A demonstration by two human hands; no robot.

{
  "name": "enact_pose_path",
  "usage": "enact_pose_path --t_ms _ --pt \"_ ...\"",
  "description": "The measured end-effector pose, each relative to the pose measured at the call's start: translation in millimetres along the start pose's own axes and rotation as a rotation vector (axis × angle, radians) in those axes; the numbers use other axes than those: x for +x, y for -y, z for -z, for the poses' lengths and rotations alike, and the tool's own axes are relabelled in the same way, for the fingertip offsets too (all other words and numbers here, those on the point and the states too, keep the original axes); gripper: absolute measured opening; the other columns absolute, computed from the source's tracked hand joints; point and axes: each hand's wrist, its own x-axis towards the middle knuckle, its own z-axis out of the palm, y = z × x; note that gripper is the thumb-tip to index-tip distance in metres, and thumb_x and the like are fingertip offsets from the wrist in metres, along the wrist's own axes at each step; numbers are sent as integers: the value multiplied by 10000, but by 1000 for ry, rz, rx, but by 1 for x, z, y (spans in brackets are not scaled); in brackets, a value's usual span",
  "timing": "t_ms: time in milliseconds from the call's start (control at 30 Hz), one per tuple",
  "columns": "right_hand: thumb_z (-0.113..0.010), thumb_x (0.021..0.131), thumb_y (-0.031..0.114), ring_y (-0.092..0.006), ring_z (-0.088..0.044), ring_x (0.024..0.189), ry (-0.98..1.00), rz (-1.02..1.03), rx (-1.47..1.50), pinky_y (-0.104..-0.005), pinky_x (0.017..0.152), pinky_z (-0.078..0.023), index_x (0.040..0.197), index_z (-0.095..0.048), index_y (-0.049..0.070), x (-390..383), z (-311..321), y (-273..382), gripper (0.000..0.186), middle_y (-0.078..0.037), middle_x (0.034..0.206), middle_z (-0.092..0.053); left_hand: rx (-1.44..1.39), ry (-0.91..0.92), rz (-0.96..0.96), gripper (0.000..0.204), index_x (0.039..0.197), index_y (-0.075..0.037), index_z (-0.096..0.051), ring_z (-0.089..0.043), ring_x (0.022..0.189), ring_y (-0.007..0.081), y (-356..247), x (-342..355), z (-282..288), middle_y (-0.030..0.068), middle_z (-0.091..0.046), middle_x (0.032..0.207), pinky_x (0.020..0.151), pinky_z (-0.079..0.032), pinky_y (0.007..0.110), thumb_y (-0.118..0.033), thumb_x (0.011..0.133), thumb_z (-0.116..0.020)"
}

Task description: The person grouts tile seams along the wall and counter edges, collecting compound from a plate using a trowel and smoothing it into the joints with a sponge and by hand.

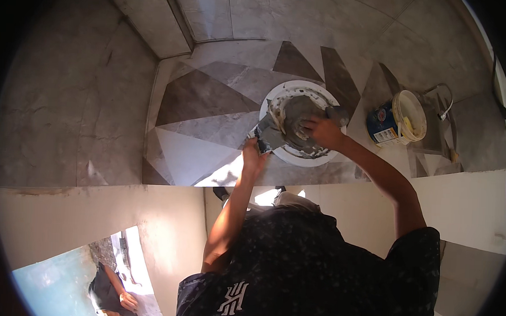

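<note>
A round white basin or lid [271, 150] with thick grey paste [303, 114] spread inside stands on a patterned tiled ledge [202, 93]. At its left rim, my left hand [253, 156] is closed on a flat, paste-smeared putty knife [272, 134]; its broad grey part reaches over the rim. My right hand [323, 132] is over the right side of the paste, fingers curled and pointing left. Next to it, at the right rim, shows a dark grey rounded shape [338, 114]. What the right fingers hold is hard to make out.
A dark blue bucket [383, 123] with a pale inside and something yellow in it lies tilted to the right. Behind it is a thin bent hose [448, 101]. Tiled walls [69, 93] enclose the ledge. At lower left, another person's hand [128, 300] shows through an opening.
</note>
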Motion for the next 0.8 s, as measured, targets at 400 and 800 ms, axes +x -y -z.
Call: enact_pose_path --t_ms 400,800 --pt "-608 738 -20 -256 -583 919 -557 -856 1044 -287 707 -494 1000 -597 -5 -8 48 40 262 -137 1081 -541 306 28 70 225 1052 -42 -470 -528 985 214 -3 -14 -54 96 -521 1086 782 -460 388 -140 879 -364" --pt "-585 797 59 -174 -609 827 -616 -1266 1512 -313 608 -523 1052 -555 41 -25 55 40 258 -62 933 -597 474 145 -553 133 885 -51 -528 -405 627 25 -35 -43 -111 -46 -485 726 550 -363 187 -184 897 -522"
